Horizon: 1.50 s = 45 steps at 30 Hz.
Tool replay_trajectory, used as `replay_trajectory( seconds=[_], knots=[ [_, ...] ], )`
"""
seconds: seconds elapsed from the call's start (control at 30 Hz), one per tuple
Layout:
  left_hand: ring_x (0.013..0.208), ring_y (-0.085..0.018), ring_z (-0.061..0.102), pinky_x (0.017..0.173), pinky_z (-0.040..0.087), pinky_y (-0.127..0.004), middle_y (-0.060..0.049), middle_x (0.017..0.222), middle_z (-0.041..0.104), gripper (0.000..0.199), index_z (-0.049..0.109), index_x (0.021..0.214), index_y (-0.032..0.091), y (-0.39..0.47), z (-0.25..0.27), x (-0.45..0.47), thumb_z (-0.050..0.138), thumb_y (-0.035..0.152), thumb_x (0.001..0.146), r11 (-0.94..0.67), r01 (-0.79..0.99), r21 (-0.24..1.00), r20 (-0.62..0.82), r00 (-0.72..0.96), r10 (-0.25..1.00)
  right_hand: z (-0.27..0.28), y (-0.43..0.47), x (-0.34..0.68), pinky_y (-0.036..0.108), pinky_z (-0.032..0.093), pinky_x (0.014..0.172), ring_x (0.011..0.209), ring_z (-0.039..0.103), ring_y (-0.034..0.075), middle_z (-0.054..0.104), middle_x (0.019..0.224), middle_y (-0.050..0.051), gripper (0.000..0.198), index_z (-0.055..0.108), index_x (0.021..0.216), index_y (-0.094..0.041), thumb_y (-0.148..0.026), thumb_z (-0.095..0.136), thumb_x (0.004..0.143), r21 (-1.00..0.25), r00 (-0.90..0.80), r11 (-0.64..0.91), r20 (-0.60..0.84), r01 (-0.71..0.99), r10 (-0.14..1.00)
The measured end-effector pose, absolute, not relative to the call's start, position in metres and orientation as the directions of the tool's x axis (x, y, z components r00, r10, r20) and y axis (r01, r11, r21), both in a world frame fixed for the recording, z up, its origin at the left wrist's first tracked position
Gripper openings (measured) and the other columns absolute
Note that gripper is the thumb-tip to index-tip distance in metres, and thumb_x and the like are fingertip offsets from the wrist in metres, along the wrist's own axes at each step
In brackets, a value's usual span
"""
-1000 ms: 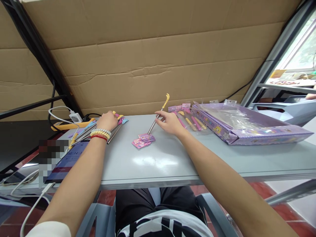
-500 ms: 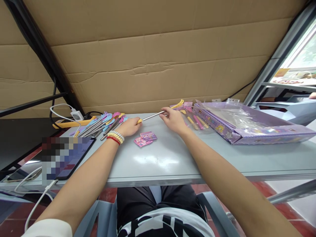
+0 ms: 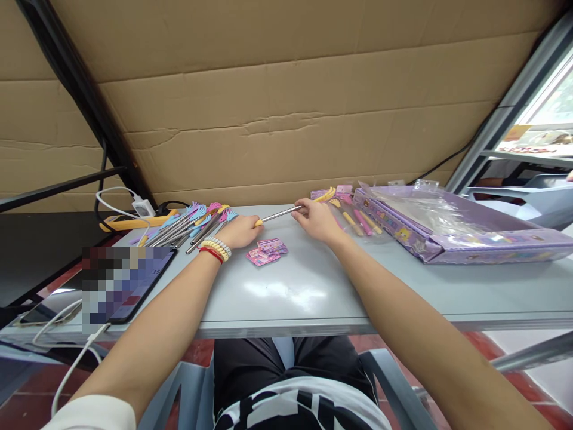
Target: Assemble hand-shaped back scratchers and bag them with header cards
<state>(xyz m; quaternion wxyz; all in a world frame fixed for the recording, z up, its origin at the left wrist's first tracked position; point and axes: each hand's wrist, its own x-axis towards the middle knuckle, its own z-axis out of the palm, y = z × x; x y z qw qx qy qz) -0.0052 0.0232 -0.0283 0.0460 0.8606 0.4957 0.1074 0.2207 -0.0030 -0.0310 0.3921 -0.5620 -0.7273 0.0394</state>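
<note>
Both hands gripped one rod (image 3: 280, 214) — left hand (image 3: 239, 230) closed on its yellow end, right hand (image 3: 316, 218) pinching near the claw; a straight, steady pull along its axis seemed best.

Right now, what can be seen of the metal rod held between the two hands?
The rod is a thin, shiny, silver shaft that looks like metal, with a yellow grip at one end and a yellow curved tip at the other. It lies nearly level just above the grey table, tilted slightly up to the right. The left hand closes round the yellow grip end; the right hand pinches the shaft near the tip. Small pink cards lie below it.
</note>
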Motion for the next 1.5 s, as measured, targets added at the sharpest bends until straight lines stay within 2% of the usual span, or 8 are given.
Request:
replay_trajectory(
  seconds=[0.4,0.53,0.77,0.97,1.13,1.27,1.37,1.5],
  knots=[
    [0.063,-0.019,0.056,0.055,0.034,-0.028,-0.005,0.070,0.063,0.036,0.055,0.075,0.020,0.015,-0.023,-0.002,0.037,0.049,0.088,-0.519,0.832,0.198,0.151,0.497,0.854,-0.025,-0.010,0.216,0.026,0.041,0.067,0.076,0.065,0.018,0.073,0.081,0.004,0.013,0.059,0.092,-0.019,-0.028,0.060,0.083,-0.470,-0.091,0.306,0.426,0.828,0.900],
    [0.060,-0.018,0.053,0.054,0.031,-0.028,-0.004,0.066,0.061,0.035,0.055,0.073,0.019,0.006,-0.018,0.003,0.038,0.046,0.088,-0.541,0.824,0.170,0.187,0.512,0.839,-0.027,-0.009,0.220,0.026,0.038,0.063,0.073,0.063,0.018,0.072,0.077,0.005,0.018,0.060,0.089,-0.018,-0.034,0.061,0.082,-0.430,-0.104,0.292,0.409,0.854,0.906],
    [0.060,-0.018,0.053,0.055,0.032,-0.028,-0.004,0.066,0.061,0.036,0.056,0.074,0.018,0.003,-0.012,0.007,0.036,0.044,0.089,-0.530,0.820,0.216,0.261,0.475,0.841,-0.027,-0.009,0.218,0.026,0.038,0.061,0.071,0.063,0.019,0.072,0.075,0.006,0.029,0.064,0.087,-0.017,-0.045,0.055,0.085,-0.387,-0.127,0.304,0.420,0.870,0.898],
    [0.064,-0.021,0.058,0.056,0.034,-0.029,-0.008,0.071,0.065,0.037,0.060,0.076,0.018,0.002,-0.013,0.007,0.037,0.043,0.089,-0.494,0.857,0.145,0.197,0.465,0.863,-0.023,-0.015,0.215,0.027,0.042,0.065,0.077,0.066,0.020,0.074,0.082,0.006,0.024,0.065,0.086,-0.019,-0.042,0.057,0.084,-0.373,-0.118,0.323,0.478,0.870,0.870],
    [0.070,-0.025,0.063,0.059,0.037,-0.031,-0.011,0.076,0.068,0.038,0.064,0.081,0.018,-0.001,-0.013,0.009,0.036,0.042,0.089,-0.468,0.882,0.054,0.117,0.460,0.880,-0.020,-0.020,0.212,0.027,0.039,0.063,0.077,0.065,0.020,0.074,0.083,0.005,0.023,0.065,0.085,-0.019,-0.041,0.057,0.084,-0.279,-0.137,0.292,0.465,0.915,0.875],
    [0.072,-0.026,0.063,0.060,0.038,-0.031,-0.012,0.078,0.068,0.039,0.065,0.083,0.018,-0.002,-0.013,0.010,0.035,0.043,0.089,-0.473,0.881,0.029,0.135,0.465,0.875,-0.020,-0.019,0.213,0.027,0.037,0.061,0.074,0.064,0.020,0.073,0.080,0.006,0.026,0.066,0.084,-0.019,-0.043,0.055,0.085,-0.242,-0.145,0.276,0.448,0.930,0.882],
    [0.070,-0.024,0.063,0.059,0.037,-0.030,-0.009,0.075,0.068,0.039,0.063,0.080,0.019,-0.002,-0.013,0.010,0.036,0.044,0.089,-0.488,0.871,0.059,0.165,0.473,0.865,-0.020,-0.019,0.214,0.027,0.036,0.060,0.072,0.063,0.019,0.073,0.078,0.006,0.027,0.066,0.084,-0.019,-0.043,0.054,0.086,-0.234,-0.151,0.274,0.438,0.933,0.886],
    [0.066,-0.020,0.060,0.058,0.035,-0.029,-0.005,0.067,0.065,0.036,0.059,0.074,0.021,-0.001,-0.016,0.011,0.037,0.045,0.088,-0.523,0.837,0.162,0.139,0.505,0.852,-0.018,-0.021,0.213,0.028,0.035,0.060,0.075,0.063,0.021,0.072,0.078,0.006,0.028,0.066,0.085,-0.019,-0.043,0.053,0.086,-0.162,-0.154,0.246,0.435,0.956,0.887]
  ],
)
